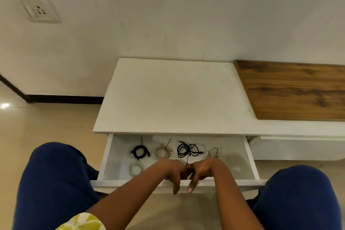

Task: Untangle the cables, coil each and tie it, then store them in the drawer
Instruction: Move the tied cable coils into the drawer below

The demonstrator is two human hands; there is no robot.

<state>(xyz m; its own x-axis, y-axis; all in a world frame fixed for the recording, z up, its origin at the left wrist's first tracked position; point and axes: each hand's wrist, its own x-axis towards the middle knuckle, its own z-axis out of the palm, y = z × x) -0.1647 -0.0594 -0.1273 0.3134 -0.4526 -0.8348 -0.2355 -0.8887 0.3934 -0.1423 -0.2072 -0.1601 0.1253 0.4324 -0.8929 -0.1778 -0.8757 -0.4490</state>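
Observation:
The white drawer [251, 157] is pulled out, and several coiled, tied cables lie inside. At the back left sits a black coil [140, 152]. Right of it are a beige coil [162, 152], a larger black coil [187, 149] and another beige coil [214, 152]. A pale coil [136, 169] rests near the front left. My left hand [172, 173] and right hand [200, 171] hang side by side above the drawer's front edge [130, 183]. Their knuckles touch and the fingers droop down over the edge. I see nothing held in either hand.
The drawer belongs to a low white cabinet [173, 97] against the wall, with a wooden panel [298, 89] on its right. My knees in blue trousers [56, 183] flank the drawer. A wall socket [39, 10] is up at the left. Tiled floor [46, 121] lies left.

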